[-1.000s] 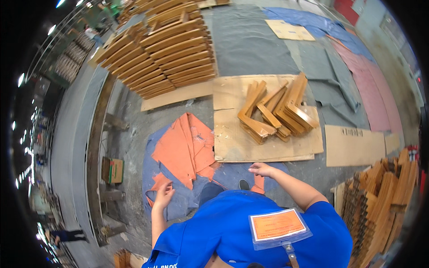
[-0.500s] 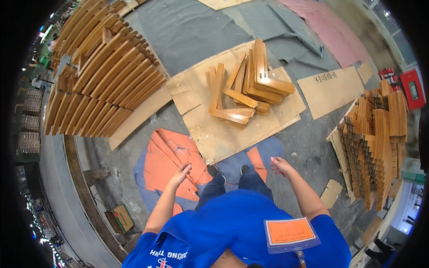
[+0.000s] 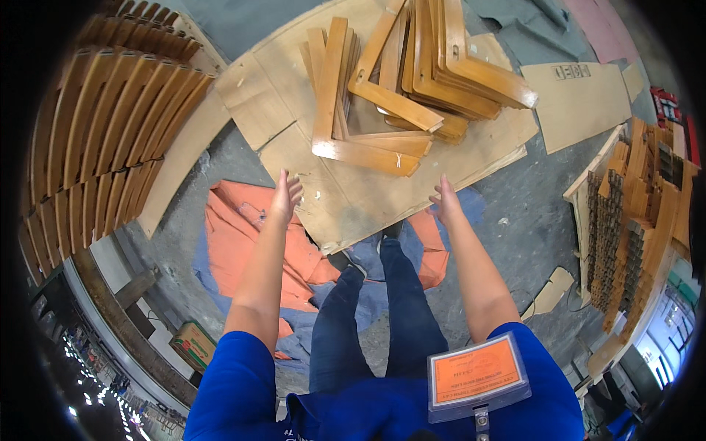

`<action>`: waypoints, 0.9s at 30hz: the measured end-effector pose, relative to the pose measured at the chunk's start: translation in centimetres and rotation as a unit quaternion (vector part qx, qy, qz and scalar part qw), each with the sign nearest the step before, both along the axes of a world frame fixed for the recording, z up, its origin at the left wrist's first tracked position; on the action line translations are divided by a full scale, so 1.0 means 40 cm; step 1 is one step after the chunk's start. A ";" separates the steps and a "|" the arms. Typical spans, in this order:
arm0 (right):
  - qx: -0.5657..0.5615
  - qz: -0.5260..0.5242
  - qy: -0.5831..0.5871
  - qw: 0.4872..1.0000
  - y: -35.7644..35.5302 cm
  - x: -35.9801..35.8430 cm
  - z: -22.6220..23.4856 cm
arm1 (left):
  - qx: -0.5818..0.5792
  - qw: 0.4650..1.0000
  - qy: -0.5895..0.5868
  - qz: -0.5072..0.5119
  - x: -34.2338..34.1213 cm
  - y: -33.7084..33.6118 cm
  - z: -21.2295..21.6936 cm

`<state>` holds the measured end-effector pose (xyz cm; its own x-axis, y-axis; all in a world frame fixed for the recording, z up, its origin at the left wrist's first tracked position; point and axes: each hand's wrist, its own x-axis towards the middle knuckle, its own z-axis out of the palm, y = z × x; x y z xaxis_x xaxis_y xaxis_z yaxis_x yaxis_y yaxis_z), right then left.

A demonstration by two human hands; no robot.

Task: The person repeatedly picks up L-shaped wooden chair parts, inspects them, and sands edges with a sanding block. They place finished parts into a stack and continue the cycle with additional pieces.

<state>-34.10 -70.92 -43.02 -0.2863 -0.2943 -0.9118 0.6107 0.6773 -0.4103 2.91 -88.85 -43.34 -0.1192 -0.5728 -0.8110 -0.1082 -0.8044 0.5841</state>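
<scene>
Left hand and right hand have reached farther toward L-shaped wooden pieces, fingers loosely spread, empty; near-left box, contents unseen.

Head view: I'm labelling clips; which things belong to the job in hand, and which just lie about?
Likely in the job:
glossy brown L-shaped wooden pieces, before the empty left hand and right hand
flat tan cardboard sheet beneath

Apparently lying about:
creased orange cloth
green cardboard box

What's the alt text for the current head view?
Bare left hand and right hand, open and empty, are held short of glossy brown L-shaped wooden pieces piled on a flat tan cardboard sheet. Curved brown wooden pieces are stacked at left; a creased orange cloth lies nearer the centre.
</scene>
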 end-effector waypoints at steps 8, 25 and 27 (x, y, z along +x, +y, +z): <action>-0.020 -0.082 0.015 0.996 -0.160 -0.053 -0.230 | -0.048 0.997 -0.048 -0.020 -0.180 -0.192 -0.196; -0.083 -0.107 -0.017 0.991 -0.169 -0.029 -0.294 | 0.065 0.995 0.045 -0.054 -0.185 -0.228 -0.269; -0.114 -0.159 -0.038 0.980 -0.174 -0.020 -0.306 | 0.031 0.999 0.028 -0.013 -0.199 -0.261 -0.297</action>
<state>-34.89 -77.88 -55.27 -0.3315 -0.4001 -0.8544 0.8103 0.3431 -0.4750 -5.05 -99.28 -55.23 -0.1800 -0.5186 -0.8359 -0.0984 -0.8360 0.5398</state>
